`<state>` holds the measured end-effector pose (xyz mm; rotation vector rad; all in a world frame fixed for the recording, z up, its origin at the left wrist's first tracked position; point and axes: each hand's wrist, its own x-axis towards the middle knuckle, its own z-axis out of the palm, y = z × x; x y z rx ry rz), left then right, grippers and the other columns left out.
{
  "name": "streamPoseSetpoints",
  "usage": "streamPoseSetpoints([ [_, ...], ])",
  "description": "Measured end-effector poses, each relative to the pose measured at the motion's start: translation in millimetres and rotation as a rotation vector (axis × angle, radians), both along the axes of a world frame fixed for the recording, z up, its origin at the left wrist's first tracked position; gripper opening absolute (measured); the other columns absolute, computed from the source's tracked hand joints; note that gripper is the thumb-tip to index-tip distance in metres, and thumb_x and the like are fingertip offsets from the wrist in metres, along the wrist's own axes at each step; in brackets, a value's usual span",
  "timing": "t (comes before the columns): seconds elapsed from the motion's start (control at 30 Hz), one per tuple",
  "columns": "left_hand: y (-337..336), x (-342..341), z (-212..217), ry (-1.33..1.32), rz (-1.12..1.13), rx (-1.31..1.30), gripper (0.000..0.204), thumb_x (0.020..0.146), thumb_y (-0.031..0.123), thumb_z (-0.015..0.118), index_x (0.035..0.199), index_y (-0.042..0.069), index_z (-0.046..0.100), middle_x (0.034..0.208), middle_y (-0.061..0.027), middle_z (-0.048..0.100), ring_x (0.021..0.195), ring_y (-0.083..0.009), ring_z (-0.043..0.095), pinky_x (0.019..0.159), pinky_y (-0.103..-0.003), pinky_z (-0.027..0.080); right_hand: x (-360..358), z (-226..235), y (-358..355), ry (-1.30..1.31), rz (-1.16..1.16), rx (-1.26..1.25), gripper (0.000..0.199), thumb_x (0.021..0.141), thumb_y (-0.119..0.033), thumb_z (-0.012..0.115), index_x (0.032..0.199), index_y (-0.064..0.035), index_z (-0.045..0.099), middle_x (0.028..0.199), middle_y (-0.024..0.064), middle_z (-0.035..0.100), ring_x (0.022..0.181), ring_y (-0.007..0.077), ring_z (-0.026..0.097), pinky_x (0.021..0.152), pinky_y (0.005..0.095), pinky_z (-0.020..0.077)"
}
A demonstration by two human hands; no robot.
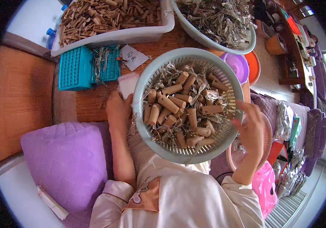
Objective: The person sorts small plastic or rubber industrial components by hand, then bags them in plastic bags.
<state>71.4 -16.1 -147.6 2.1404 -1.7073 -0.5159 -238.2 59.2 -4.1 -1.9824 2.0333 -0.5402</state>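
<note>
A round grey-green plastic basket (pixel 187 157) with slotted sides is in front of me. It holds many short brown cylinders (pixel 167 103) mixed with tangled silvery wire strands (pixel 170 72). Beside the basket's left rim is my left hand (pixel 119 108), blurred, its fingers by a white packet (pixel 128 84); whether they grip it does not show. My right hand (pixel 251 123) is at the right rim with its fingers apart, also blurred, and nothing shows in it.
Behind the basket stand a white tub (pixel 132 39) of brown pieces and a pale basin (pixel 251 43) heaped with silvery strands. Teal plastic trays (pixel 75 68) and a paper note (pixel 133 57) lie at back left. Purple cushion (pixel 66 163) left; pink bag (pixel 264 186) right.
</note>
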Motion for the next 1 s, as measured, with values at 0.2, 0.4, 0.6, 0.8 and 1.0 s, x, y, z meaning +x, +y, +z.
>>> streamPoseSetpoints([
  [0.2,0,12,-2,0.181,0.051,-0.017,0.023,0.067,0.014,0.064,0.08,-0.001,0.052,0.073,-0.0186,0.058,0.071,-0.0344,0.056,0.062,-0.04,0.043,9,-15,-26,0.137,0.321,0.098,0.034,0.063,-0.003,0.06,0.096,-0.003,0.05,0.087,0.0122,0.05,0.084,0.0303,0.05,0.074,0.0365,0.0408],
  [0.4,4,20,5,0.128,0.04,-0.121,0.017,0.07,0.009,0.062,0.082,0.0,0.054,0.072,-0.0164,0.058,0.068,-0.032,0.057,0.06,-0.035,0.043,-3,-22,-25,-0.524,0.039,-0.334,0.021,0.083,-0.01,0.047,0.101,-0.0014,0.043,0.075,0.0063,0.049,0.057,0.017,0.05,0.055,0.0283,0.0419],
  [0.6,0,29,4,0.199,-0.066,-0.217,0.016,0.073,0.01,0.059,0.085,0.001,0.055,0.08,-0.0155,0.058,0.075,-0.0274,0.057,0.066,-0.032,0.042,1,-13,-29,-0.858,-0.125,-0.566,0.027,0.087,-0.017,0.043,0.106,0.0011,0.039,0.066,0.0042,0.047,0.054,0.0077,0.044,0.05,0.0181,0.0356],
  [0.8,8,31,26,0.719,0.023,-0.213,0.011,0.077,0.01,0.056,0.083,0.001,0.056,0.077,-0.0074,0.058,0.072,-0.0142,0.054,0.067,-0.027,0.042,1,-8,-43,-0.093,0.027,-0.178,0.025,0.081,-0.01,0.047,0.1,0.0057,0.046,0.081,0.0067,0.054,0.07,0.017,0.053,0.066,0.0255,0.0422],
  [1.0,21,24,67,1.521,-0.018,-0.264,0.018,0.077,0.018,0.059,0.085,0.003,0.052,0.076,-0.0048,0.055,0.068,-0.0123,0.053,0.064,-0.024,0.042,-3,-1,-42,-0.944,0.072,-0.128,0.027,0.083,-0.015,0.047,0.103,0.0048,0.045,0.082,0.005,0.052,0.073,0.0117,0.051,0.069,0.0232,0.0407],
])
